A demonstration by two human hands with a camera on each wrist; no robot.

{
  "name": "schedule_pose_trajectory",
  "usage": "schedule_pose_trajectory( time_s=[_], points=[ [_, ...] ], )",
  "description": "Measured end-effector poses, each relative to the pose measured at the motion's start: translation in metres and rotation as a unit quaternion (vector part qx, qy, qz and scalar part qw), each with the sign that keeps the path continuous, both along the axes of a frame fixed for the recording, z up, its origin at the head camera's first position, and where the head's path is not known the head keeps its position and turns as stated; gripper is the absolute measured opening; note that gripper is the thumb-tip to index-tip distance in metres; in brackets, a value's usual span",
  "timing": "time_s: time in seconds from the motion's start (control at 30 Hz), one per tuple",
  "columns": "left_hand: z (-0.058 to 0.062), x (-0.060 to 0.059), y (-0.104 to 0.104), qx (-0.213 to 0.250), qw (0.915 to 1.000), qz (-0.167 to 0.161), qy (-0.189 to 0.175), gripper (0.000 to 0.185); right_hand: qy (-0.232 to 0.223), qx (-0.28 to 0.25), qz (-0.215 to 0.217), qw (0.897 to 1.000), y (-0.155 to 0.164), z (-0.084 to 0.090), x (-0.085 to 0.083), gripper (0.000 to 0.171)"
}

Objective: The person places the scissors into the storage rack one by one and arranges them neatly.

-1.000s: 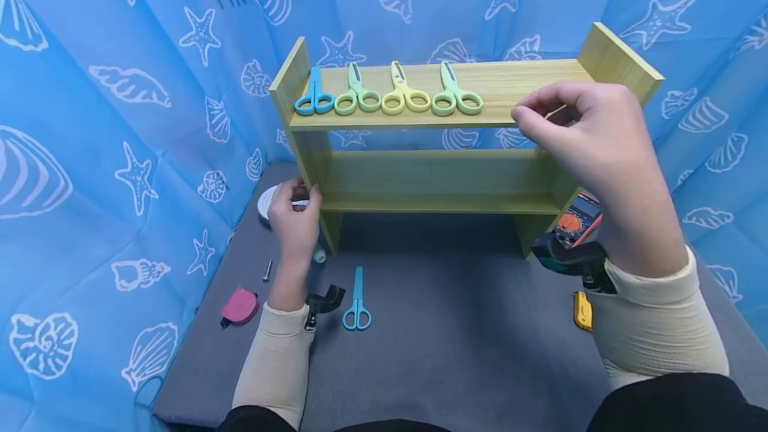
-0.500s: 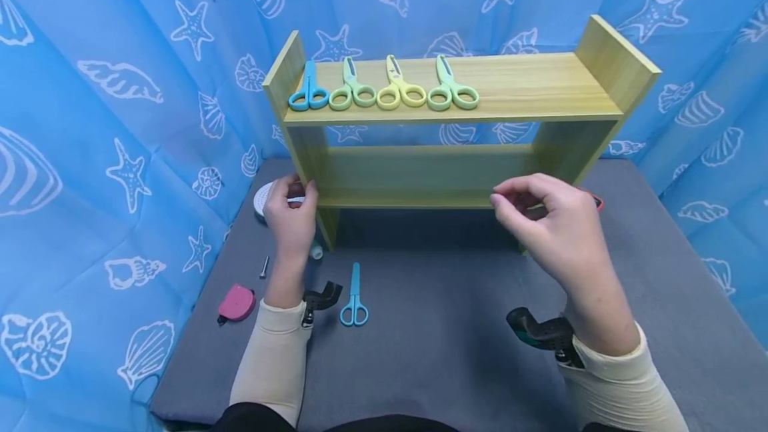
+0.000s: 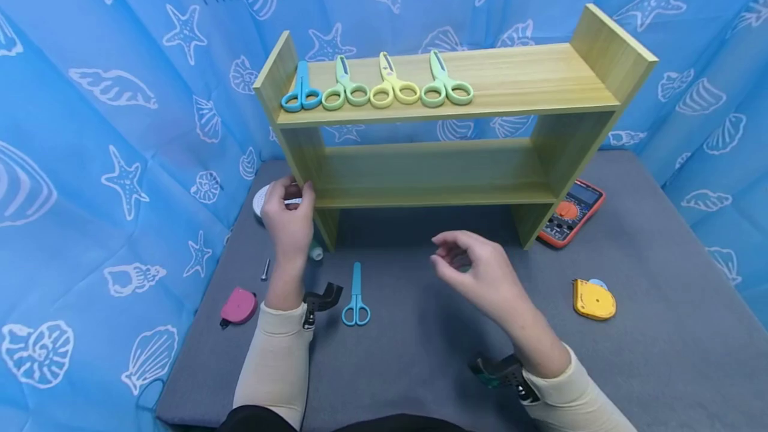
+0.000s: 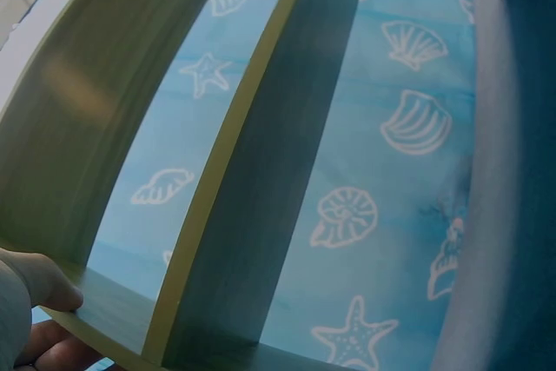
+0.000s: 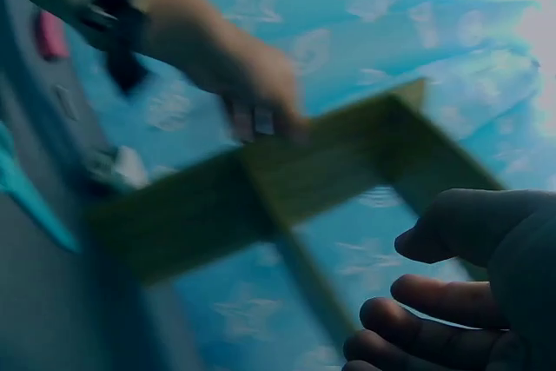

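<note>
My left hand [image 3: 289,222] grips the front edge of the left side panel of a pale wooden two-tier shelf [image 3: 528,79]. In the left wrist view, the thumb [image 4: 52,284] lies over that panel's edge. Holding nothing, my right hand [image 3: 483,275] is over the table in front of the shelf, its fingers loosely bent. Left of it lies a pair of blue scissors [image 3: 357,295], blade end pointing away. On the top board lie blue scissors [image 3: 302,93], light green scissors [image 3: 345,89], yellow scissors [image 3: 391,89] and another green pair [image 3: 444,85], side by side.
Behind the shelf's right leg, partly hidden, lies a red-rimmed multimeter [image 3: 573,212]. A yellow tape measure [image 3: 594,299] is at the right, a pink one [image 3: 240,305] at the left near a metal bolt [image 3: 266,270]. A white round object [image 3: 259,202] is partly behind my left hand.
My right hand has come down and left, from the top board's right end to over the table. The left hand keeps its grip on the shelf side.
</note>
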State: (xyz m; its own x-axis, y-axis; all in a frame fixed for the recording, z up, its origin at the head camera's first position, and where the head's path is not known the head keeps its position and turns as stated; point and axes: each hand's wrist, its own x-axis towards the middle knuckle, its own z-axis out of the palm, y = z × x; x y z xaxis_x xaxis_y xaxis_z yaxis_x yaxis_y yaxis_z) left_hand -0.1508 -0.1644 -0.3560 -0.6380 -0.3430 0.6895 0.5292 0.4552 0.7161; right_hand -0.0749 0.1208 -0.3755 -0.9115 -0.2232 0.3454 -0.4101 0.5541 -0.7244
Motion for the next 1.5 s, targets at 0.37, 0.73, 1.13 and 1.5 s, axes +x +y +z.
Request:
schedule_pose_trajectory(
  time_s=[0.37, 0.73, 1.13, 1.5],
  points=[
    [0.003, 0.002, 0.0, -0.005, 1.0, -0.003, -0.006, 0.015, -0.1, 0.059, 0.083, 0.99, -0.077, -0.078, 0.003, 0.022],
    [-0.002, 0.003, 0.0, -0.01, 0.9999, -0.004, -0.007, 0.015, -0.101, 0.138, 0.061, 0.983, -0.122, -0.117, -0.005, 0.019],
    [-0.001, -0.001, 0.0, -0.009, 1.0, 0.003, 0.0, 0.013, -0.146, 0.091, 0.05, 0.984, -0.082, -0.088, 0.004, 0.013],
    [0.0, -0.001, 0.001, -0.004, 1.0, 0.006, 0.005, 0.013, -0.159, 0.073, 0.047, 0.984, -0.01, -0.026, 0.026, 0.011]
  ],
)
